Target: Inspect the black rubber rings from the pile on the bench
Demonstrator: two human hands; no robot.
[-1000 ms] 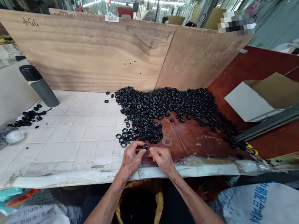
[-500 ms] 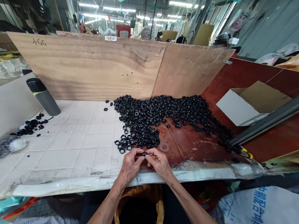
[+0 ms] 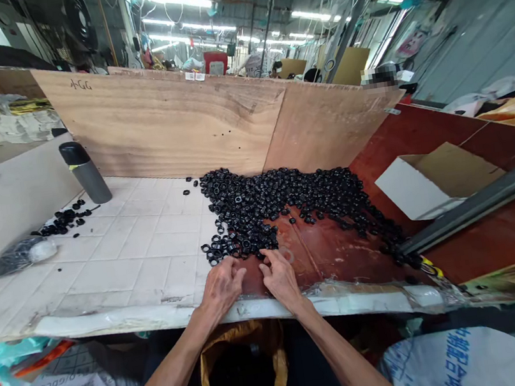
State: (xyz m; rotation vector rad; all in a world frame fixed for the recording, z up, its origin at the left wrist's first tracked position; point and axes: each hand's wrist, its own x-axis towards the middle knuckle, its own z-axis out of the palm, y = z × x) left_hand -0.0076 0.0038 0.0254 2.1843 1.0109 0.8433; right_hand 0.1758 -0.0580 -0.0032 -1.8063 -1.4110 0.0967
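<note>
The big pile of black rings point(image 3: 286, 192) sits on the bench point(image 3: 138, 236), and lots are left there. The left hand point(image 3: 223, 285) and right hand point(image 3: 281, 280) are at its near edge. Each thumb is apart from its pointing finger, with no ring seen between them. Below, a yellow sack point(image 3: 281, 370) hangs open; it is too dark inside to tell how many are done. Far left, more black bits point(image 3: 64, 222) lie near a grey bottle point(image 3: 91, 179).
</note>
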